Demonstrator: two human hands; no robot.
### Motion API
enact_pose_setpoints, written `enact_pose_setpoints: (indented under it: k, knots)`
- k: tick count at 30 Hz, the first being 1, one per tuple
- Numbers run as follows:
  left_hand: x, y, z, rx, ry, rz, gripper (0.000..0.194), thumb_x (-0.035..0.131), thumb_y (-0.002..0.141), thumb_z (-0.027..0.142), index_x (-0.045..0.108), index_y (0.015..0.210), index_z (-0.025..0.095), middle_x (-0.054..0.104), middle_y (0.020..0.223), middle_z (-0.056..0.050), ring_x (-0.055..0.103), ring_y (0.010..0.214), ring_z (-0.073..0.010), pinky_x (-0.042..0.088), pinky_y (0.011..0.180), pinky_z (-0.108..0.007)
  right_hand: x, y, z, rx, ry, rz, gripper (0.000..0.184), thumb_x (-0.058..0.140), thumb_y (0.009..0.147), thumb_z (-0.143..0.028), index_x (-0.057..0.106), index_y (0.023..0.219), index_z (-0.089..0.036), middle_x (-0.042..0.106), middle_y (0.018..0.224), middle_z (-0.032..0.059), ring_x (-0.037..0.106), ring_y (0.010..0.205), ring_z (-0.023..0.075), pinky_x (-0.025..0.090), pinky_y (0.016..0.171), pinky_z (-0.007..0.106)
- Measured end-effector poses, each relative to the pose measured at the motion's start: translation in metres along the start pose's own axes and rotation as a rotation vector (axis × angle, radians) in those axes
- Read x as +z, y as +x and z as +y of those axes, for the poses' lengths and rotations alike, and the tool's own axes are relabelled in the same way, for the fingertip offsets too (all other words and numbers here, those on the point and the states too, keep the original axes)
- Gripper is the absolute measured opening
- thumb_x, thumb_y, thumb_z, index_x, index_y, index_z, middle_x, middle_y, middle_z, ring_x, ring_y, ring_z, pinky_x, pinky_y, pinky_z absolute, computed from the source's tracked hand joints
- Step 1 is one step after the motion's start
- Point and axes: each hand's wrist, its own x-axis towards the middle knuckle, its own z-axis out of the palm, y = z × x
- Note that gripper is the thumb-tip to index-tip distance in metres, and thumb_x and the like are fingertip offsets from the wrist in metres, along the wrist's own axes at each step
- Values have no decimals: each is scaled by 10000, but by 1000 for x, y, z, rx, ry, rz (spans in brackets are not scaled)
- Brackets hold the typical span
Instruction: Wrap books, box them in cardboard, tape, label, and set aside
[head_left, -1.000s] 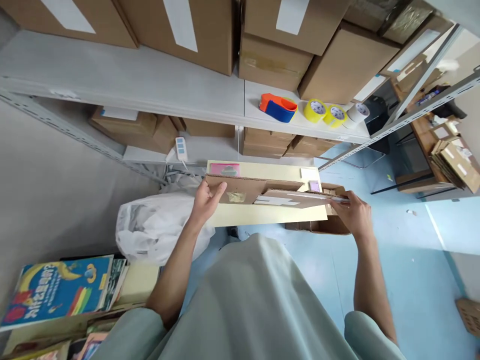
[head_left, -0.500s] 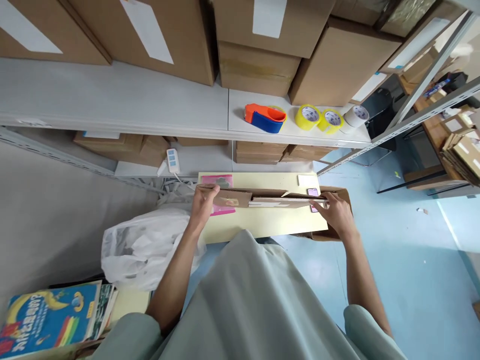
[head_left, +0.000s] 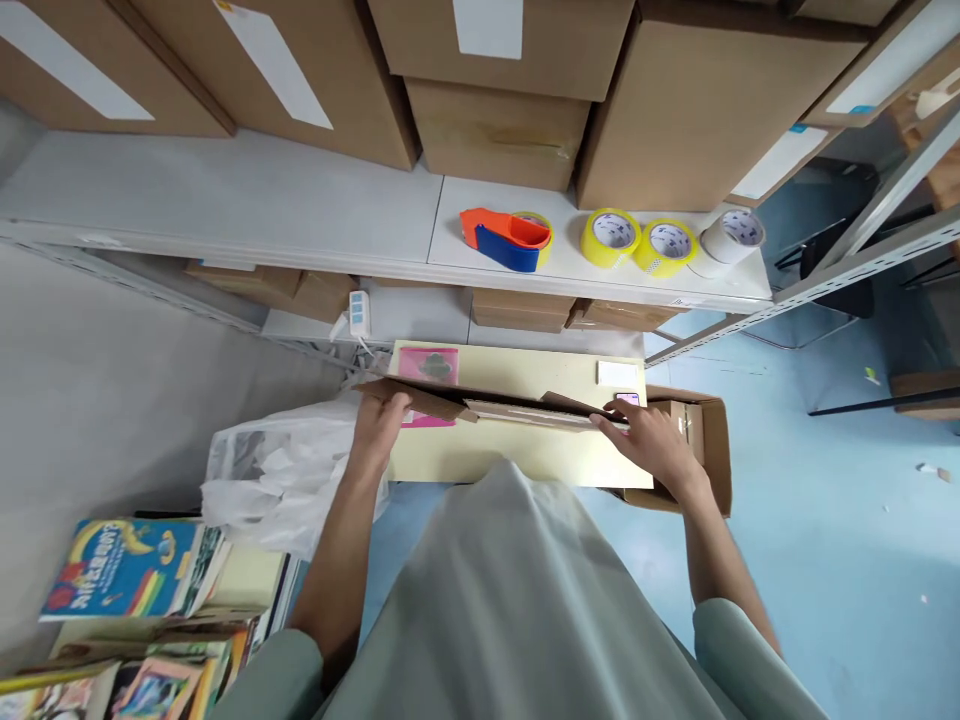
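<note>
Over a pale yellow table I hold a flattened cardboard box edge-up, its flaps slightly parted along the top. My left hand grips the left end, with the thumb on the near side of a flap. At the other end, my right hand has its fingers closed on the edge. Behind the cardboard lie a pink packet and a white rectangular item. A phone is partly covered by my right hand.
Above the table, a grey shelf carries boxes, an orange-and-blue tape dispenser and yellow tape rolls. An open carton stands right of the table. On the left are a white plastic bag and stacked books.
The cardboard has shifted slightly left and tilted, its left flap now sticking out toward me. Both hands moved left with it. My view has turned a little, showing more books at lower left.
</note>
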Motion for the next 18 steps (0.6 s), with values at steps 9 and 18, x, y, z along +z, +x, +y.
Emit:
enact_pose_setpoints:
  k: [9,18]
  knots:
    - [23,-31,20,-106,21,-93,384,786,708,453,671,987,215,783,871,-56,794,875,-298,696,801,-462,-12,14,10,-112,85,-205,337,549,1156,-502,801,1184,-280,872,946,59,822,878,299,471,724,333]
    - [-12,-35,58,74,316,-148,257,785,773,493,670,792,263,704,762,-22,665,818,-284,523,666,-339,-11,-1,25,-42,169,-39,428,486,1124,-432,547,729,-278,635,606,38,627,595,244,325,601,341]
